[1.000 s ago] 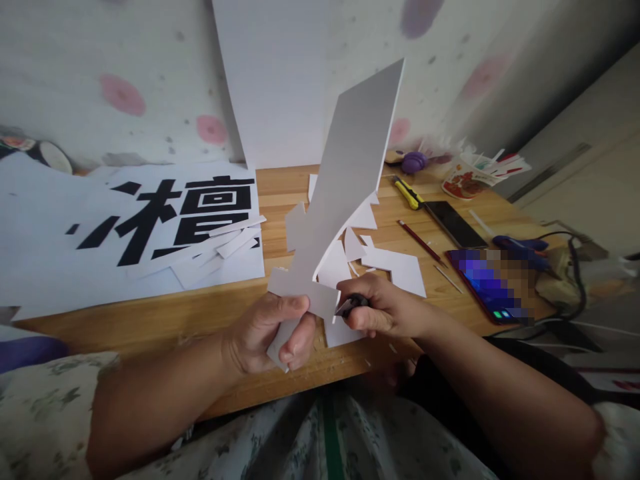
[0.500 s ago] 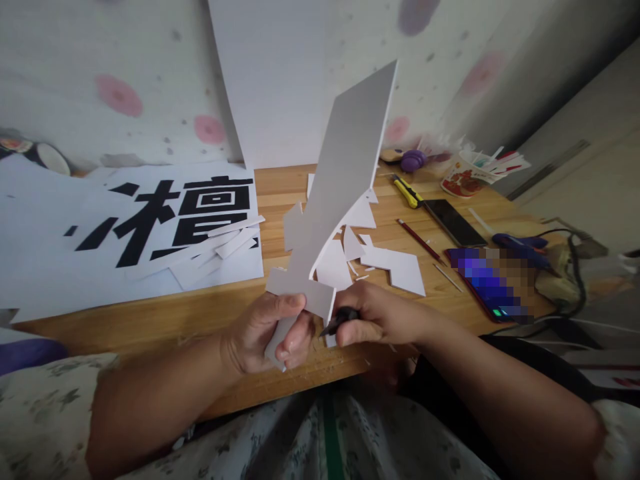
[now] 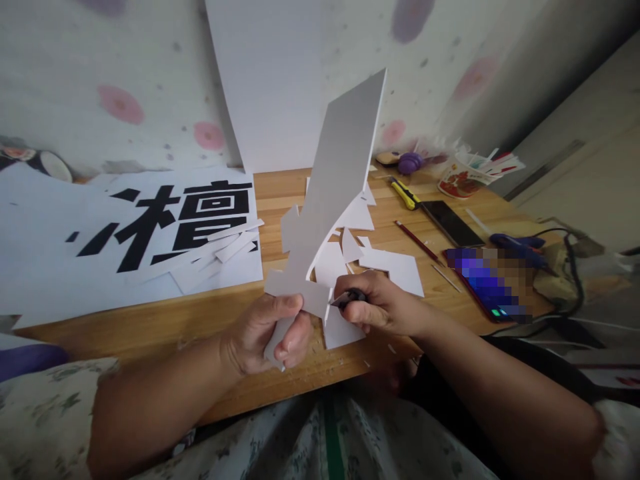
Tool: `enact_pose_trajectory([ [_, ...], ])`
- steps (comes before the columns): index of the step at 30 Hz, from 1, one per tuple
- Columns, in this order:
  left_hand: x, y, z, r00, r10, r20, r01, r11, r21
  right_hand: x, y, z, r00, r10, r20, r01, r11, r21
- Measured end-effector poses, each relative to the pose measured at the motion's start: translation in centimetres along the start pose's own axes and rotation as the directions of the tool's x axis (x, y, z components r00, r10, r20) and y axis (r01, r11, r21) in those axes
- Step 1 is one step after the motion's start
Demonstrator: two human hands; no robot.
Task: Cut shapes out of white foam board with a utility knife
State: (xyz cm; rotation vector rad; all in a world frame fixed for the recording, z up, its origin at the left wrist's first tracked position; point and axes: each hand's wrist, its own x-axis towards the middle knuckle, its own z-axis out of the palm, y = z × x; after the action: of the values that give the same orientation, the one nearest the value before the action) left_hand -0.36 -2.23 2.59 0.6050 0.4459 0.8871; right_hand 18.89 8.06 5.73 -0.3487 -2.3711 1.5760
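My left hand [image 3: 280, 330] grips the lower end of a white foam board piece [image 3: 343, 147], thumb on its face and fingers curled behind. The piece stands tilted up above the table, with a curved inner edge and a short arm jutting right. My right hand [image 3: 377, 303] is closed around a dark-handled craft knife [image 3: 353, 297]; most of its handle is hidden by the fingers. The blade is at the right edge of the short arm, where a thin sliver [image 3: 328, 308] shows. Loose white offcuts [image 3: 393, 267] lie on the table behind and below.
On the wooden table [image 3: 150, 333], a printed sheet [image 3: 35, 253] with a black character lies left, strips on top. Toward the right are a yellow cutter [image 3: 406, 193], a pencil [image 3: 417, 240], two phones [image 3: 453, 223], a blue glue gun [image 3: 520, 243] with cable and a paper tub [image 3: 463, 179].
My right hand has moved the knife slightly up along the short arm's edge. A thin sliver now stands at that edge. The board piece has shifted a little left with the view.
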Motion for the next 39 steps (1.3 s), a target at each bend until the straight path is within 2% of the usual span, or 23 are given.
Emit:
enact_pose_trajectory([
  [4, -0.1, -0.2, -0.2, 1.000, -0.006, 0.028, 0.006, 1.000, -0.008, 0.5, -0.1, 0.4, 0.999, -0.013, 0.032, 0.012, 1.000, 0.029],
  [12, -0.3, -0.4, 0.1, 0.999, 0.014, 0.050, -0.012, 0.999, -0.030, 0.6, 0.0, 0.5, 0.987, 0.068, 0.148, -0.080, 0.993, 0.081],
  [18, -0.2, -0.4, -0.1, 0.999, 0.052, -0.007, -0.052, 0.998, -0.031, 0.8, -0.6, 1.1, 0.979, -0.057, 0.198, 0.066, 0.997, -0.039],
  [21, -0.1, -0.2, 0.0, 0.998, 0.054, -0.037, -0.055, 0.998, -0.005, 0.6, -0.5, 1.0, 0.977, -0.061, 0.206, 0.066, 0.998, -0.016],
  [24, 0.1, 0.1, 0.2, 0.995, 0.064, -0.079, -0.060, 0.997, 0.045, 0.3, -0.4, 0.5, 0.987, -0.065, 0.149, 0.059, 0.997, 0.049],
  [26, 0.2, 0.3, 0.4, 0.987, 0.091, -0.132, -0.080, 0.993, 0.093, 0.2, -0.6, 0.2, 0.998, -0.046, 0.038, 0.040, 0.989, 0.143],
  [28, 0.3, 0.3, 0.5, 0.968, 0.142, -0.207, -0.113, 0.982, 0.150, 0.2, -1.1, 0.3, 0.993, 0.054, -0.104, -0.027, 0.969, 0.247],
  [31, 0.4, 0.3, 0.6, 0.930, 0.217, -0.296, -0.146, 0.958, 0.245, 0.5, -1.7, 1.0, 0.938, 0.259, -0.231, -0.166, 0.919, 0.359],
  [34, 0.5, 0.2, 0.7, 0.909, 0.263, -0.322, -0.155, 0.933, 0.325, 0.8, -1.9, 1.7, 0.895, 0.352, -0.275, -0.224, 0.887, 0.404],
  [39, 0.6, 0.0, 0.7, 0.876, 0.322, -0.358, -0.164, 0.899, 0.406, 1.1, -1.9, 1.9, 0.889, 0.372, -0.267, -0.204, 0.844, 0.497],
])
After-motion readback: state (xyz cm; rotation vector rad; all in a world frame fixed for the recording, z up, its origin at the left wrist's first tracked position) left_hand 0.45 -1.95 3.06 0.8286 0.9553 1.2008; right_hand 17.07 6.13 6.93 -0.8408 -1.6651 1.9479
